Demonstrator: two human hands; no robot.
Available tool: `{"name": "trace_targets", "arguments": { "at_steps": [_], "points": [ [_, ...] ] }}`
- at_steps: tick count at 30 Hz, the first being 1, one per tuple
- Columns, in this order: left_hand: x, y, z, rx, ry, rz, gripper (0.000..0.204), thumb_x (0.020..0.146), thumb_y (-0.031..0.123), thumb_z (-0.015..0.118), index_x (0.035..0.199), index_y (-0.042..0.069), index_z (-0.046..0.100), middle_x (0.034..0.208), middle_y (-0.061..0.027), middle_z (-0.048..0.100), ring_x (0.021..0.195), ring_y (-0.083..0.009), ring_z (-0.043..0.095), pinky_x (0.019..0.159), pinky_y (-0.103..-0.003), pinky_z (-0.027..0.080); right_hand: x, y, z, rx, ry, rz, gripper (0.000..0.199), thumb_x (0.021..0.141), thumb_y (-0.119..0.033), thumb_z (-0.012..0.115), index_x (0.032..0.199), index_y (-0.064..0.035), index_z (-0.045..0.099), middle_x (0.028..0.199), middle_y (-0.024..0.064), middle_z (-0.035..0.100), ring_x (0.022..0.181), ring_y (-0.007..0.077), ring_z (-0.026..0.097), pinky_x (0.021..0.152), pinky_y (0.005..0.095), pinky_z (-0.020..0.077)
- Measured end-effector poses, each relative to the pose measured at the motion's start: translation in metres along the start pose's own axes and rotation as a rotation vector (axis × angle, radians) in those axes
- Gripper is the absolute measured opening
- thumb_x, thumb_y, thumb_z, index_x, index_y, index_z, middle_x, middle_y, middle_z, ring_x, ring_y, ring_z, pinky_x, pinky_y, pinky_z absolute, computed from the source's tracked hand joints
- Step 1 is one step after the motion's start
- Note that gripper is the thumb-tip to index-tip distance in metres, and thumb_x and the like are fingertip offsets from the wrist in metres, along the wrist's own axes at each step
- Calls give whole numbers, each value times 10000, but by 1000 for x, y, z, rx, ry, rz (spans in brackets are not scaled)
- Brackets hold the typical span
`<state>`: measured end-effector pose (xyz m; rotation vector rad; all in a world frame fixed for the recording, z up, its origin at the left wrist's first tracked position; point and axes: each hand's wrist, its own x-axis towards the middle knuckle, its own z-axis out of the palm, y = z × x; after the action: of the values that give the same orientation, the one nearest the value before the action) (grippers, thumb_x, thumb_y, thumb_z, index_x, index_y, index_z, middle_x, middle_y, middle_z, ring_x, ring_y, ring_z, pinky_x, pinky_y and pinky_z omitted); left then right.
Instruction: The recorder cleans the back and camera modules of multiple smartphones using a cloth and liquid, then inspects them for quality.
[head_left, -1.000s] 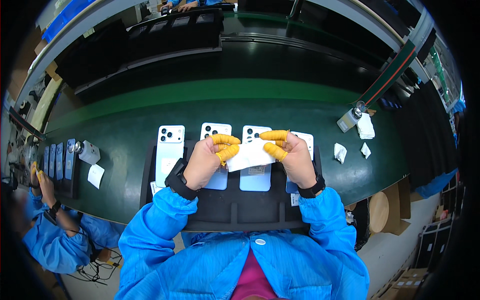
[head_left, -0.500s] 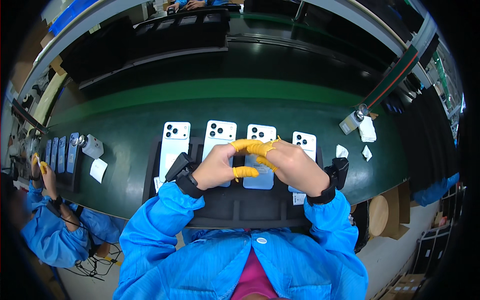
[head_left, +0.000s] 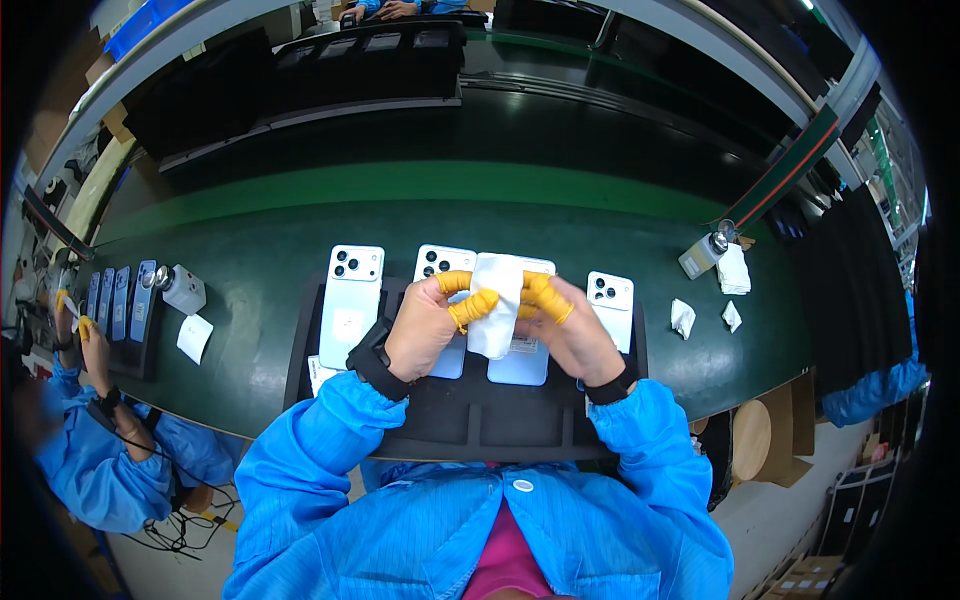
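Observation:
A white wipe [head_left: 495, 315] is held up flat over the phones. My left hand [head_left: 425, 325] pinches its left side between thumb and fingers. My right hand [head_left: 578, 335], slightly blurred, grips its right edge. Both hands wear yellow finger cots. Beneath them several light-blue phones lie backs up in a row in a black foam tray [head_left: 520, 425]. The far-left phone [head_left: 352, 290] and the far-right phone [head_left: 612, 305] show most of their backs. My hands and the wipe partly cover the two middle ones, including this phone [head_left: 518, 372].
White-bodied dispenser bottles stand at the right [head_left: 700, 258] and left [head_left: 185, 292]. Near the right one are a stack of white wipes [head_left: 733, 270] and a crumpled wipe [head_left: 682, 318]. At far left a co-worker's hands [head_left: 92, 345] work beside a row of darker blue phones [head_left: 120, 305].
My fingertips were close together with no wipe showing. Now the hands have moved a little apart, the right one has turned, and the white wipe shows spread between them.

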<state>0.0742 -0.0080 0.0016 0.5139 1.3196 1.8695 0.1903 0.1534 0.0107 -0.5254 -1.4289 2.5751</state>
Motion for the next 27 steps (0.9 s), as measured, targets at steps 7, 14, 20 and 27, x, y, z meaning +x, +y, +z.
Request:
{"name": "trace_targets", "arguments": {
  "at_steps": [7,14,20,27],
  "points": [
    [1,-11,0,-24,43,99,240,884,98,663,1096,-9,633,984,-77,666,847,-129,654,724,-243,549,-7,7,23,-290,-56,-179,554,876,-105,670,1342,20,397,1172,154,559,1092,203,570,955,306,448],
    [2,9,0,-86,22,-24,366,945,139,574,1280,10,504,1080,-110,621,971,-185,641,787,-295,574,-9,2,24,-481,59,-348,557,845,18,659,1341,11,405,1162,144,567,1081,196,575,935,320,490],
    [0,1,-1,244,-83,376,476,844,64,695,1294,32,542,1042,-112,634,853,-173,656,736,-253,545,-8,6,23,-455,51,-457,478,847,27,653,1293,16,482,1188,125,566,1102,201,562,940,323,493],
    [-3,-4,0,709,79,620,367,748,68,778,1105,64,695,904,-75,651,729,-150,627,651,-246,512,-6,9,19,-497,-10,-480,416,838,12,671,1235,15,545,1197,129,588,1111,215,574,930,335,510]
  ]
}}
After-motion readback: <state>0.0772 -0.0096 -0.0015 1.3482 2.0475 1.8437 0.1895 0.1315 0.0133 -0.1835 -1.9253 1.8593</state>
